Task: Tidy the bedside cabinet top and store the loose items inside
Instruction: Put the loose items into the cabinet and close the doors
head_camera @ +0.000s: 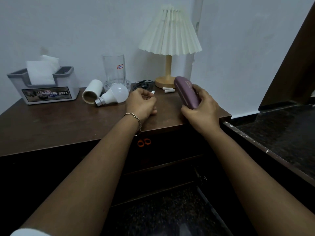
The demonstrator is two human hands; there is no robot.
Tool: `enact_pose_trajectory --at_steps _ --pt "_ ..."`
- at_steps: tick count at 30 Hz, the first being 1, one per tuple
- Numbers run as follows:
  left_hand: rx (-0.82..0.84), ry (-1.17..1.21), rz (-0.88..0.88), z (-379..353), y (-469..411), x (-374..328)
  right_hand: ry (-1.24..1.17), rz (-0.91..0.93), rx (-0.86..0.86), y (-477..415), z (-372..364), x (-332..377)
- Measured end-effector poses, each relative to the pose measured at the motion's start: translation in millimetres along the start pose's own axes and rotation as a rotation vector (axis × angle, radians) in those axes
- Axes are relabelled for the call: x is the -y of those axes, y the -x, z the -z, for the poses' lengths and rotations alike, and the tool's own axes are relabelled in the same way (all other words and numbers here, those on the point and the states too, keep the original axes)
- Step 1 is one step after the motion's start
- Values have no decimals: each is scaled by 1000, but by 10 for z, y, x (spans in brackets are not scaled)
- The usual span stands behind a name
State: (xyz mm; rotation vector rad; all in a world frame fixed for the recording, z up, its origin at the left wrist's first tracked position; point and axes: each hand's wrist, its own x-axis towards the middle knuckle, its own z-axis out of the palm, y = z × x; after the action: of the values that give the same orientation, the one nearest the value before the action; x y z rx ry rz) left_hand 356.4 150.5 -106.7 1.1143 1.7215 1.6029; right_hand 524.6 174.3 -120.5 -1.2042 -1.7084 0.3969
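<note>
My right hand point(202, 108) is shut on a purple glasses case point(185, 92), held tilted above the right end of the dark brown cabinet top point(59, 123). My left hand point(141, 103) rests on the top near the middle, its fingers pinching a small white stick point(153, 92). A few similar white sticks point(167, 89) lie by the lamp base. A white light bulb point(114, 97) and a white tube point(92, 93) lie on their sides left of my left hand. A coiled black cable point(143, 83) sits behind it.
A pleated lamp point(170, 41) stands at the back right, a tall clear glass point(114, 72) beside it, a grey tissue box point(46, 86) at the back left. Below the front edge an open drawer shows orange scissor handles point(144, 142). A dark stone ledge point(281, 133) runs along the right.
</note>
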Motion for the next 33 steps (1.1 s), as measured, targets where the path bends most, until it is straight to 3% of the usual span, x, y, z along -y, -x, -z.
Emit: enact_pose_trajectory --at_steps 7,13,19,27,33 --pt "290 264 30 202 660 -124 -336 59 64 762 306 -29" --pt "441 201 160 186 1498 264 -310 119 53 1404 431 -366" --pt "554 290 340 46 1733 733 -211 133 132 1823 328 -659" --pt "464 358 528 -197 1465 1116 -39 76 377 1697 -65 -890" --pt "289 413 552 -321 1128 1194 -37 7 351 1441 -289 -1016"
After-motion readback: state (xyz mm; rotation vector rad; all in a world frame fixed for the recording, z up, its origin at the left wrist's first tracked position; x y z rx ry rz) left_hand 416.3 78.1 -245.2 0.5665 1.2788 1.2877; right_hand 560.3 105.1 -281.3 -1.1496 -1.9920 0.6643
